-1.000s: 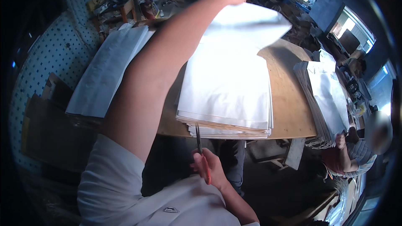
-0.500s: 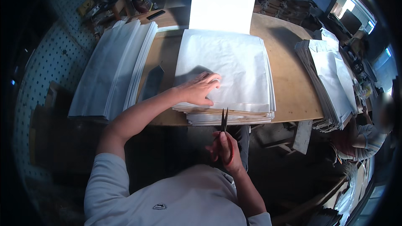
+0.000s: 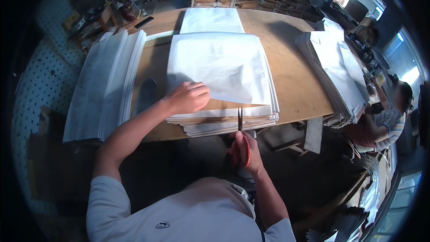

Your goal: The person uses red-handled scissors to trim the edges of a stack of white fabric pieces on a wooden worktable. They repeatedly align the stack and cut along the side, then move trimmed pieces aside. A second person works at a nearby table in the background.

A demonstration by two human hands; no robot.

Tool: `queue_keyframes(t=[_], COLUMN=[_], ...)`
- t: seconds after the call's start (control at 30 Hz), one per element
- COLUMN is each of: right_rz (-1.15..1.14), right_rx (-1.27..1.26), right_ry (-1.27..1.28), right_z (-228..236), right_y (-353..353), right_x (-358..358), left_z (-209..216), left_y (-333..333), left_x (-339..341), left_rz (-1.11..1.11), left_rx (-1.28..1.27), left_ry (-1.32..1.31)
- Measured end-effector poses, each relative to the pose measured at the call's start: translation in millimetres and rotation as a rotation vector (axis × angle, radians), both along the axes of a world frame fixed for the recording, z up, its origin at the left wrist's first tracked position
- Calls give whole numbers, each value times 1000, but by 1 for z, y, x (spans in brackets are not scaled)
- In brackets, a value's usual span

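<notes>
On the table before me lies a stack of large white paper pieces (image 3: 210, 131) with brown showing between the layers. My left hand (image 3: 190, 97) is closed on the near left part of the top white paper sheet (image 3: 217, 62), whose near edge is raised at a slant. A brown strip shows beneath that edge. In my right hand (image 3: 249, 154) is a pair of scissors (image 3: 240, 120) with red handles, held at the stack's front edge. Its dark blades point away from me and stand slightly apart, close to the lifted edge.
Folded white paper stacks lie on the wooden table (image 3: 295, 85), one at left (image 3: 96, 85) and one at right (image 3: 329, 62). Another white sheet (image 3: 210, 20) lies behind the middle stack. A dark phone (image 3: 144, 22) rests far left. A person (image 3: 385, 125) sits at the right.
My left hand has closed and lifted the top sheet's near edge, uncovering brown below. The scissors have moved up to the stack's edge. The back sheet, upright before, now lies lower.
</notes>
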State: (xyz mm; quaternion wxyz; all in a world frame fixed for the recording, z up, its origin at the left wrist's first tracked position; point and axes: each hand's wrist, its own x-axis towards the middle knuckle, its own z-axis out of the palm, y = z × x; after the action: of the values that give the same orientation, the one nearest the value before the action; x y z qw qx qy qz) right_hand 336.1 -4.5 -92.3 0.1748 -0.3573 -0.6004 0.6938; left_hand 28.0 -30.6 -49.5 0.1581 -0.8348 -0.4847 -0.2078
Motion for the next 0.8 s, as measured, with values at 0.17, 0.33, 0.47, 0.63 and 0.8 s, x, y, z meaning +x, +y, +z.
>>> queue_keyframes(t=[0.17, 0.33, 0.47, 0.63, 0.8], right_rz=[-53, -120, -140, -152, -157], right_rx=[50, 107, 84, 102, 134], right_ry=[-63, -58, -64, -76, -86], right_z=[5, 8, 6, 5, 3], right_y=[36, 51, 59, 62, 66], right_x=[14, 15, 13, 11, 10], left_z=[2, -2, -11, -13, -14], left_y=[-5, -5, -5, -9, -8], left_x=[4, 7, 5, 5, 4], left_rz=[-15, -49, -57, -39, -36], left_rx=[73, 86, 53, -54, -75], left_ry=[9, 18, 79, 98, 87])
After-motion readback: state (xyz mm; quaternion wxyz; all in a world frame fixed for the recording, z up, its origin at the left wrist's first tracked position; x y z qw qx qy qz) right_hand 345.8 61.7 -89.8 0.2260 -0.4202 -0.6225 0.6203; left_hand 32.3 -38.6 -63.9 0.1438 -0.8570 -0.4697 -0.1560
